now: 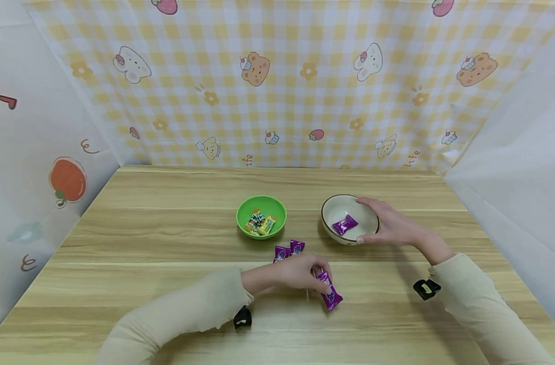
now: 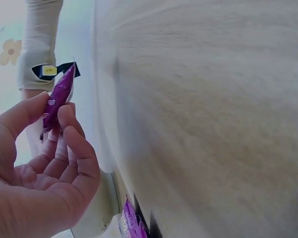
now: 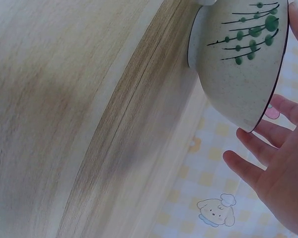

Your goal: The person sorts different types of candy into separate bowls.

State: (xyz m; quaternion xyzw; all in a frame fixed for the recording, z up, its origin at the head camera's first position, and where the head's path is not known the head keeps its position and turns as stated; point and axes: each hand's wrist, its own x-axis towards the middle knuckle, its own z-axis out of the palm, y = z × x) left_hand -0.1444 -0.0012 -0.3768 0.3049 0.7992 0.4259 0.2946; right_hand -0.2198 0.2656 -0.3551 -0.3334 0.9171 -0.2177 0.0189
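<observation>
My left hand (image 1: 300,272) pinches a purple wrapped candy (image 1: 331,296) between thumb and fingertips, above the table. In the left wrist view, the candy (image 2: 58,99) is seen edge-on between the thumb and index finger. Two similar purple candies (image 1: 297,247) lie just beyond that hand, partly hidden by it. My right hand (image 1: 393,223) holds the right side of a white bowl (image 1: 328,226) with a dark rim, thumb on the near side and fingers on the far side. One purple candy (image 1: 345,225) lies inside. Green sprigs decorate the bowl's outside (image 3: 238,74) in the right wrist view.
A green bowl (image 1: 277,203) left of the white one contains several small yellow-and-orange wrapped candies (image 1: 261,223). Both bowls stand on a wood-grain table (image 1: 158,228). A yellow checked cloth (image 1: 282,106) hangs behind it, with pale sheets on both sides.
</observation>
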